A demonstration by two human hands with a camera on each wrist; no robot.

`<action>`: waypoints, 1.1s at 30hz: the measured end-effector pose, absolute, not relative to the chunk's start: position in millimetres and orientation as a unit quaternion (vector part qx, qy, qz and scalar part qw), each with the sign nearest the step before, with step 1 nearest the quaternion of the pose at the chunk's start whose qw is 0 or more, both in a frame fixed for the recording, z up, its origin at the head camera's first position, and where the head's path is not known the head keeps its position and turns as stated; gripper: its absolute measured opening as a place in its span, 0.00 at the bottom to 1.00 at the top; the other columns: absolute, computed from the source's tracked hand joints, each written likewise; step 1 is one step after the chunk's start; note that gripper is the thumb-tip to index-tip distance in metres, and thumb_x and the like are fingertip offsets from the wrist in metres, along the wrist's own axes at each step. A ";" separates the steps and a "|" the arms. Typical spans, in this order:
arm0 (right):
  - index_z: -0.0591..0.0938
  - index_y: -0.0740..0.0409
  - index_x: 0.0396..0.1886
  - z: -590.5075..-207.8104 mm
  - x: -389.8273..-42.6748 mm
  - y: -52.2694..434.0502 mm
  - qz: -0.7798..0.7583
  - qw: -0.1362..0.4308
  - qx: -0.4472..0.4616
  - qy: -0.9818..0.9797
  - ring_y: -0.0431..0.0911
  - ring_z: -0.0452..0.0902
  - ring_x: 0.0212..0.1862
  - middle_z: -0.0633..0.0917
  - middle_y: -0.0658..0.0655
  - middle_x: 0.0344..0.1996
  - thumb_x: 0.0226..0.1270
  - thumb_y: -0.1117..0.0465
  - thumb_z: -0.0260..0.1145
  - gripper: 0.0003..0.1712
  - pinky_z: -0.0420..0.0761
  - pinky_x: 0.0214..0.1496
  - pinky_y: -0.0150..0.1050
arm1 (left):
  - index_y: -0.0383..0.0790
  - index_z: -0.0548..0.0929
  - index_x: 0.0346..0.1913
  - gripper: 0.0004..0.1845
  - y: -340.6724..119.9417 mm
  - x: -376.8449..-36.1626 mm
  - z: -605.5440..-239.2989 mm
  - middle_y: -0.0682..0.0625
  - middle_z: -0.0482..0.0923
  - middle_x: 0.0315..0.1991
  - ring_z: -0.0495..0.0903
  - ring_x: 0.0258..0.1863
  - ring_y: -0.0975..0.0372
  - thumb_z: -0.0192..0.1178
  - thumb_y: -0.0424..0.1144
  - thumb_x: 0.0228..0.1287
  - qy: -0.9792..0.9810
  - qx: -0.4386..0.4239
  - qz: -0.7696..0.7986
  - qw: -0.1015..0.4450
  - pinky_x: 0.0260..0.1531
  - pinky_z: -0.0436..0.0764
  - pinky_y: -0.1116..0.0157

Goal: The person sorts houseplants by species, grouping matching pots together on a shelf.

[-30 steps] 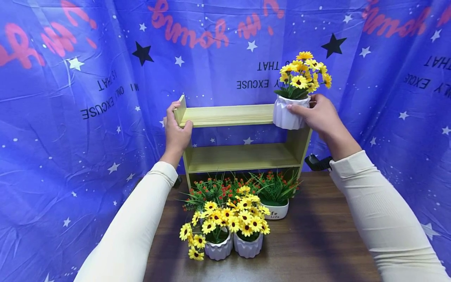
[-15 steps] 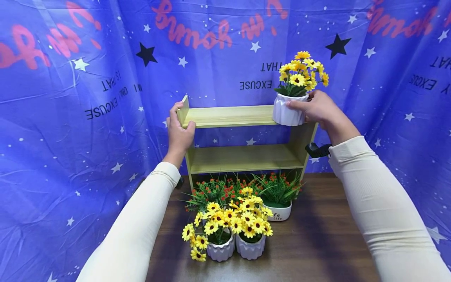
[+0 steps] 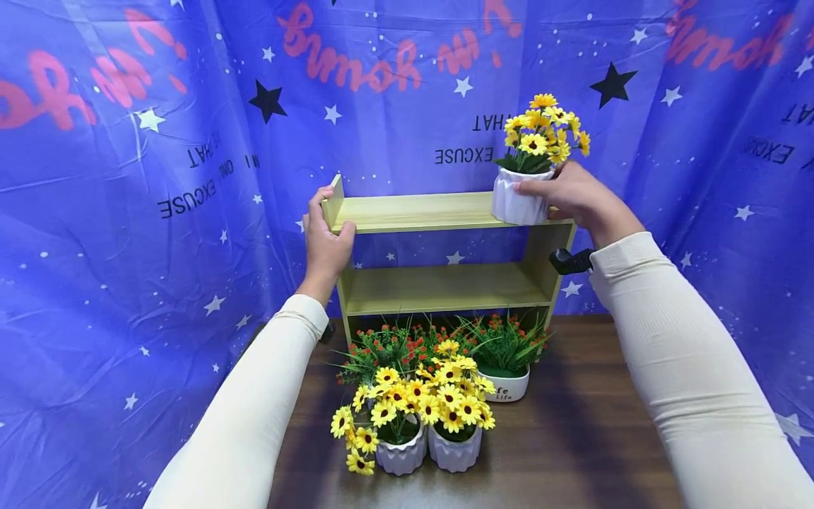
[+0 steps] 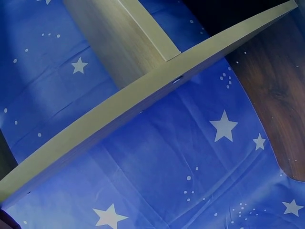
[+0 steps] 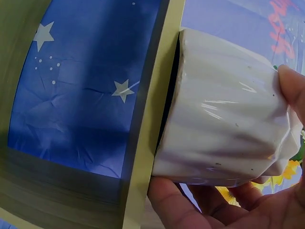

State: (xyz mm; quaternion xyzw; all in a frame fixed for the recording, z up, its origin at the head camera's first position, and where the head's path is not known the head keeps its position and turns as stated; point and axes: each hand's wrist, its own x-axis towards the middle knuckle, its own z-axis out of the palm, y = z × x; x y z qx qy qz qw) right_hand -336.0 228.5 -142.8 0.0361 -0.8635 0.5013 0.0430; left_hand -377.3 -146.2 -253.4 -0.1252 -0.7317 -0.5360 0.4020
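A white ribbed pot of yellow flowers (image 3: 521,201) stands on the right end of the top board of a small wooden shelf (image 3: 413,211). My right hand (image 3: 569,194) grips the pot from its right side. The right wrist view shows my fingers (image 5: 290,88) curled round the pot (image 5: 224,129), whose base meets the shelf board (image 5: 152,114). My left hand (image 3: 326,237) holds the shelf's upper left corner, thumb on the front edge. The left wrist view shows only the shelf boards (image 4: 138,102) against the blue cloth.
On the dark wooden table (image 3: 572,438) stand two white pots of yellow flowers (image 3: 400,452) (image 3: 454,445) in front, and pots of red-flowered greenery (image 3: 505,382) behind them below the shelf. A blue star-printed cloth (image 3: 127,212) hangs behind and to both sides.
My right hand has carried the pot slightly back and down onto the right end of the top board. My left hand has stayed on the shelf's corner.
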 end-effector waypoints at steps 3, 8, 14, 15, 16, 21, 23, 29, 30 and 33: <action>0.69 0.55 0.58 -142.0 -340.1 227.4 0.508 0.031 0.032 -0.860 0.42 0.75 0.44 0.75 0.51 0.48 0.63 0.45 0.70 0.32 0.79 0.47 0.43 | 0.48 0.68 0.64 0.33 -148.1 -376.4 -253.9 0.58 0.68 0.67 0.64 0.52 0.53 0.58 0.31 0.52 -0.734 -0.126 -0.532 0.404 0.49 0.69 0.58; 0.71 0.54 0.54 -139.3 -344.3 227.5 0.521 0.014 0.027 -0.853 0.41 0.74 0.43 0.75 0.49 0.46 0.62 0.46 0.71 0.28 0.78 0.47 0.41 | 0.48 0.68 0.63 0.32 -147.7 -377.1 -253.5 0.60 0.69 0.66 0.65 0.52 0.53 0.58 0.31 0.51 -0.733 -0.124 -0.529 0.410 0.49 0.68 0.58; 0.68 0.51 0.59 -138.1 -348.8 226.3 0.529 0.010 0.022 -0.849 0.43 0.71 0.49 0.72 0.50 0.51 0.63 0.46 0.70 0.31 0.73 0.55 0.46 | 0.48 0.69 0.63 0.32 -148.3 -377.0 -251.0 0.60 0.68 0.66 0.65 0.52 0.53 0.58 0.31 0.51 -0.730 -0.132 -0.530 0.410 0.50 0.68 0.57; 0.67 0.52 0.61 -138.3 -349.7 226.3 0.529 0.010 0.019 -0.848 0.44 0.70 0.50 0.72 0.50 0.52 0.62 0.46 0.70 0.33 0.73 0.56 0.46 | 0.47 0.69 0.63 0.32 -148.0 -377.0 -251.1 0.59 0.68 0.67 0.65 0.52 0.53 0.59 0.31 0.51 -0.730 -0.132 -0.531 0.409 0.50 0.68 0.58; 0.66 0.53 0.62 -138.6 -350.3 226.5 0.529 0.010 0.015 -0.849 0.44 0.70 0.50 0.71 0.50 0.52 0.62 0.46 0.71 0.36 0.73 0.56 0.47 | 0.47 0.69 0.63 0.32 -147.6 -377.3 -251.6 0.59 0.68 0.67 0.65 0.53 0.53 0.59 0.32 0.51 -0.731 -0.132 -0.530 0.409 0.50 0.68 0.58; 0.64 0.58 0.61 -141.4 -353.4 228.4 0.517 0.014 0.002 -0.856 0.44 0.70 0.49 0.70 0.52 0.51 0.61 0.44 0.71 0.39 0.75 0.54 0.44 | 0.45 0.68 0.63 0.32 -145.5 -378.9 -256.4 0.59 0.69 0.67 0.65 0.52 0.52 0.59 0.31 0.51 -0.735 -0.134 -0.521 0.413 0.51 0.67 0.58; 0.66 0.56 0.57 -142.7 -354.8 228.3 0.519 0.012 0.001 -0.854 0.43 0.70 0.48 0.70 0.52 0.51 0.61 0.44 0.71 0.34 0.74 0.53 0.43 | 0.44 0.68 0.63 0.32 -144.8 -379.3 -257.9 0.59 0.68 0.67 0.65 0.52 0.51 0.58 0.31 0.50 -0.734 -0.136 -0.519 0.416 0.50 0.67 0.58; 0.67 0.51 0.57 -140.4 -357.9 227.0 0.531 0.007 -0.002 -0.847 0.43 0.69 0.51 0.71 0.49 0.51 0.62 0.45 0.71 0.31 0.70 0.58 0.45 | 0.45 0.69 0.62 0.32 -142.5 -379.9 -255.3 0.61 0.69 0.67 0.65 0.51 0.51 0.58 0.31 0.50 -0.726 -0.130 -0.526 0.424 0.50 0.67 0.58; 0.67 0.50 0.57 -140.0 -358.7 226.8 0.532 0.006 -0.004 -0.847 0.43 0.69 0.51 0.71 0.49 0.51 0.61 0.45 0.71 0.31 0.70 0.58 0.45 | 0.45 0.69 0.62 0.32 -142.3 -379.9 -254.6 0.61 0.70 0.66 0.65 0.51 0.52 0.58 0.31 0.49 -0.724 -0.128 -0.528 0.425 0.49 0.67 0.59; 0.68 0.49 0.55 -140.5 -362.3 225.9 0.532 0.007 -0.006 -0.846 0.43 0.70 0.50 0.71 0.49 0.51 0.61 0.45 0.71 0.30 0.71 0.56 0.43 | 0.43 0.70 0.62 0.32 -142.3 -379.5 -254.0 0.60 0.70 0.66 0.65 0.51 0.51 0.59 0.30 0.49 -0.719 -0.128 -0.532 0.428 0.49 0.67 0.59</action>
